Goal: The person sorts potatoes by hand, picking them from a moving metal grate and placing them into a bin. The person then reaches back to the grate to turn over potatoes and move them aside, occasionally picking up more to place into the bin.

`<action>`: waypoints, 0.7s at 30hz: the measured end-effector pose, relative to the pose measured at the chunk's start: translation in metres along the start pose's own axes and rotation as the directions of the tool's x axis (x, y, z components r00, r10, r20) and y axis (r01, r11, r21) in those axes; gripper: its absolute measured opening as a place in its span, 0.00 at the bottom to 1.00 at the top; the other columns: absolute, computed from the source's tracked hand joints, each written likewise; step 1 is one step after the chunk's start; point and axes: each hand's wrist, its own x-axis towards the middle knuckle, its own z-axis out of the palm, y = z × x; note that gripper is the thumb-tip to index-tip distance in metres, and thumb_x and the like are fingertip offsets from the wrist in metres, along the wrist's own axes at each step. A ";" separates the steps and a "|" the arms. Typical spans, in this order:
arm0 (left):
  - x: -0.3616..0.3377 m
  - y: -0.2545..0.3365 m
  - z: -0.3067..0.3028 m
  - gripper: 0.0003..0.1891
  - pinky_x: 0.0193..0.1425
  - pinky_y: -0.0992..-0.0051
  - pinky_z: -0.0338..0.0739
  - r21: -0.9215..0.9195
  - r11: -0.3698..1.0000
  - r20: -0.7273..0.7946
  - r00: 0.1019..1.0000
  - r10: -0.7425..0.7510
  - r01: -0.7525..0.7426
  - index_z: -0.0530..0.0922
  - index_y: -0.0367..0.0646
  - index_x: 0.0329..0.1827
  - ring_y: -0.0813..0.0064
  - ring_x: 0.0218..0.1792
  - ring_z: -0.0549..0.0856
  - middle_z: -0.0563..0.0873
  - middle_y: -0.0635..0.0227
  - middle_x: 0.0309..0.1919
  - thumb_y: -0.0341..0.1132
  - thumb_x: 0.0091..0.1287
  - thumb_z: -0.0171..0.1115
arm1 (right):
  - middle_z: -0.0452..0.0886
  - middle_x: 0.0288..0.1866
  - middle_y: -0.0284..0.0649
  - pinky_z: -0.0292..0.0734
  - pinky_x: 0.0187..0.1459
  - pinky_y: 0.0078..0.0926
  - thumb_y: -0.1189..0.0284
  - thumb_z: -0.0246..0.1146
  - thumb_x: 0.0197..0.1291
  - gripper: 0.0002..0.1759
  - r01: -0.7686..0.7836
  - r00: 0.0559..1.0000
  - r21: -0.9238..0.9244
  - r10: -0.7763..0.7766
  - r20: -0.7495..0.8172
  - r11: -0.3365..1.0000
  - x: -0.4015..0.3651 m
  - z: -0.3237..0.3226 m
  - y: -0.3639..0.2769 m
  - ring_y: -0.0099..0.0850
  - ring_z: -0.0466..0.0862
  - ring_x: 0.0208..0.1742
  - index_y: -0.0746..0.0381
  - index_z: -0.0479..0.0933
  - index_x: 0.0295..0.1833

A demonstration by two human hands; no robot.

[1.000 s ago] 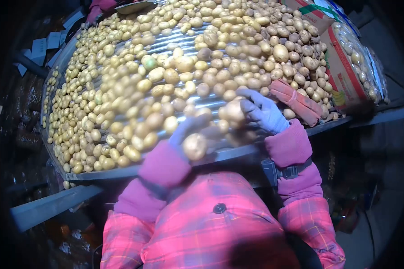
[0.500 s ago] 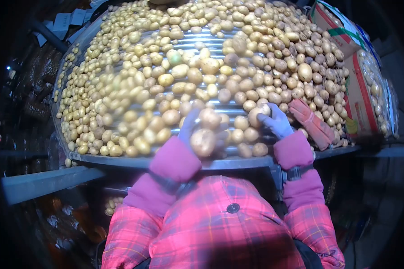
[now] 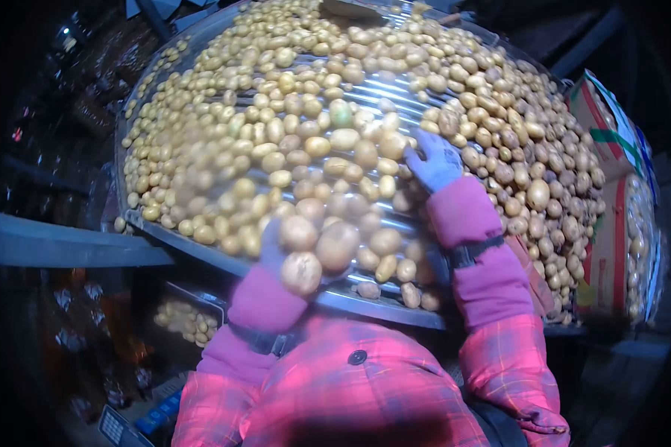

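Observation:
Potatoes of many sizes cover a metal roller table (image 3: 380,93). My left hand (image 3: 271,249), in a pale purple glove, is at the table's near edge, closed around large potatoes. One held potato (image 3: 302,273) sits lowest, with another potato (image 3: 336,246) to its right; the fingers are partly hidden behind them. Farther in, my right hand (image 3: 437,162), gloved the same way, reaches over the rollers with thumb and fingers apart. Its fingertips are beside a yellowish potato (image 3: 393,144), and I see nothing in its grip.
A red glove (image 3: 529,276) lies at the near right, partly behind my right sleeve. Cartons with bagged potatoes (image 3: 617,246) stand along the right side. A grey metal bar (image 3: 82,242) juts out at left, above a container of potatoes (image 3: 186,322).
My right hand has let go of a potato and moved up and inward over the rollers. My left hand has shifted left and nearer my body with its potatoes. The view has turned.

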 end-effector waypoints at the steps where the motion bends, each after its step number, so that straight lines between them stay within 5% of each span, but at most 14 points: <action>1: -0.004 0.000 -0.004 0.28 0.63 0.53 0.71 0.343 0.931 0.005 0.991 0.130 -0.124 0.69 0.43 0.61 0.55 0.60 0.75 0.74 0.57 0.60 0.55 0.70 0.38 | 0.77 0.51 0.49 0.68 0.56 0.43 0.54 0.60 0.53 0.28 -0.054 0.998 -0.106 0.057 0.024 0.993 0.012 0.011 -0.002 0.45 0.76 0.55 0.58 0.74 0.57; 2: -0.010 -0.001 -0.008 0.29 0.63 0.53 0.71 0.644 0.734 0.048 0.968 0.245 -0.218 0.69 0.43 0.62 0.55 0.60 0.75 0.73 0.56 0.61 0.56 0.70 0.37 | 0.77 0.51 0.49 0.68 0.56 0.43 0.54 0.60 0.53 0.28 -0.039 0.999 -0.096 0.042 0.029 0.995 0.022 0.022 -0.003 0.45 0.76 0.55 0.58 0.74 0.57; 3: -0.018 0.001 -0.020 0.34 0.64 0.53 0.71 0.702 0.699 -0.108 0.951 0.291 -0.134 0.68 0.41 0.63 0.54 0.60 0.75 0.74 0.55 0.59 0.60 0.69 0.35 | 0.76 0.53 0.50 0.65 0.59 0.44 0.51 0.61 0.51 0.31 -0.040 0.994 -0.140 0.054 0.098 0.989 0.028 0.036 -0.002 0.46 0.74 0.56 0.57 0.73 0.57; 6: -0.033 -0.002 -0.068 0.36 0.64 0.53 0.71 0.619 0.758 -0.231 0.875 0.425 -0.205 0.69 0.38 0.62 0.54 0.58 0.76 0.76 0.53 0.57 0.62 0.68 0.35 | 0.76 0.50 0.51 0.61 0.62 0.45 0.48 0.63 0.47 0.33 -0.063 0.986 -0.268 0.102 0.132 0.961 0.033 0.056 -0.008 0.47 0.75 0.55 0.56 0.73 0.56; 7: -0.035 -0.002 -0.065 0.37 0.61 0.54 0.73 0.405 0.894 -0.402 0.841 0.361 -0.190 0.69 0.36 0.60 0.53 0.56 0.77 0.77 0.52 0.55 0.63 0.67 0.36 | 0.77 0.50 0.51 0.64 0.59 0.44 0.50 0.64 0.47 0.31 -0.055 0.971 -0.262 0.112 0.210 0.964 0.033 0.049 -0.012 0.46 0.75 0.55 0.56 0.74 0.54; 8: -0.035 0.004 -0.027 0.38 0.55 0.54 0.76 0.032 0.994 -0.365 0.925 0.110 -0.106 0.70 0.36 0.60 0.53 0.52 0.79 0.78 0.52 0.52 0.64 0.66 0.36 | 0.77 0.50 0.51 0.67 0.56 0.44 0.53 0.65 0.47 0.28 -0.047 0.952 -0.246 0.118 0.284 0.968 0.034 0.039 -0.014 0.46 0.76 0.54 0.56 0.74 0.52; 9: -0.034 0.004 -0.050 0.39 0.52 0.55 0.77 0.239 0.965 -0.377 0.905 0.195 -0.109 0.70 0.36 0.59 0.53 0.50 0.79 0.78 0.51 0.51 0.65 0.66 0.35 | 0.77 0.50 0.51 0.67 0.56 0.44 0.53 0.65 0.47 0.28 -0.054 0.954 -0.261 0.127 0.272 0.964 0.033 0.028 -0.014 0.46 0.76 0.54 0.56 0.74 0.52; 10: -0.036 0.006 -0.072 0.40 0.49 0.55 0.77 0.439 0.893 -0.373 0.883 0.285 -0.103 0.70 0.36 0.59 0.53 0.49 0.79 0.78 0.51 0.51 0.66 0.65 0.35 | 0.77 0.52 0.50 0.68 0.56 0.43 0.54 0.66 0.47 0.29 -0.168 0.959 -0.091 0.184 0.214 0.982 0.031 0.018 -0.016 0.46 0.76 0.55 0.57 0.74 0.54; 11: -0.035 0.007 -0.067 0.40 0.49 0.55 0.77 0.436 0.894 -0.366 0.888 0.278 -0.100 0.70 0.36 0.59 0.53 0.49 0.79 0.78 0.51 0.51 0.66 0.65 0.35 | 0.77 0.53 0.49 0.69 0.56 0.43 0.54 0.67 0.47 0.30 -0.263 0.955 0.089 0.246 0.167 0.961 0.030 0.012 -0.017 0.46 0.75 0.56 0.57 0.73 0.55; 13: -0.035 0.011 -0.043 0.40 0.46 0.55 0.77 0.169 0.985 -0.306 0.947 0.096 -0.045 0.70 0.36 0.58 0.53 0.46 0.79 0.78 0.51 0.50 0.67 0.64 0.35 | 0.76 0.54 0.49 0.69 0.56 0.42 0.55 0.67 0.47 0.32 -0.293 0.956 0.085 0.290 0.039 0.952 0.041 0.001 0.009 0.46 0.75 0.56 0.57 0.73 0.57; 16: -0.039 0.010 -0.002 0.38 0.46 0.56 0.77 0.122 0.992 -0.378 0.923 0.078 -0.034 0.69 0.38 0.57 0.52 0.45 0.79 0.78 0.51 0.48 0.66 0.63 0.37 | 0.75 0.57 0.49 0.69 0.59 0.40 0.56 0.68 0.47 0.35 -0.318 0.925 0.131 0.338 -0.177 0.939 0.069 -0.008 0.058 0.47 0.75 0.57 0.57 0.71 0.61; 18: -0.038 0.010 -0.005 0.37 0.45 0.55 0.77 0.177 0.980 -0.398 0.903 0.159 -0.094 0.70 0.39 0.57 0.53 0.46 0.79 0.78 0.52 0.48 0.66 0.63 0.38 | 0.76 0.55 0.50 0.69 0.59 0.40 0.56 0.68 0.47 0.34 -0.326 0.928 0.136 0.344 -0.142 0.936 0.077 -0.012 0.075 0.47 0.75 0.57 0.57 0.72 0.59; 20: -0.040 0.009 -0.015 0.35 0.44 0.53 0.78 0.285 0.941 -0.431 0.853 0.296 -0.183 0.70 0.41 0.56 0.54 0.46 0.79 0.79 0.54 0.49 0.65 0.63 0.41 | 0.76 0.54 0.51 0.70 0.58 0.38 0.53 0.69 0.48 0.35 -0.185 0.974 -0.147 0.201 0.108 0.972 0.073 -0.006 0.080 0.46 0.76 0.57 0.58 0.71 0.60; 21: -0.042 0.007 -0.022 0.34 0.44 0.52 0.78 0.335 0.916 -0.442 0.822 0.361 -0.222 0.71 0.42 0.56 0.55 0.46 0.79 0.79 0.55 0.49 0.64 0.63 0.42 | 0.75 0.55 0.53 0.70 0.59 0.38 0.52 0.68 0.50 0.34 -0.245 0.961 -0.017 0.245 0.130 0.969 0.072 -0.009 0.072 0.46 0.75 0.58 0.62 0.72 0.58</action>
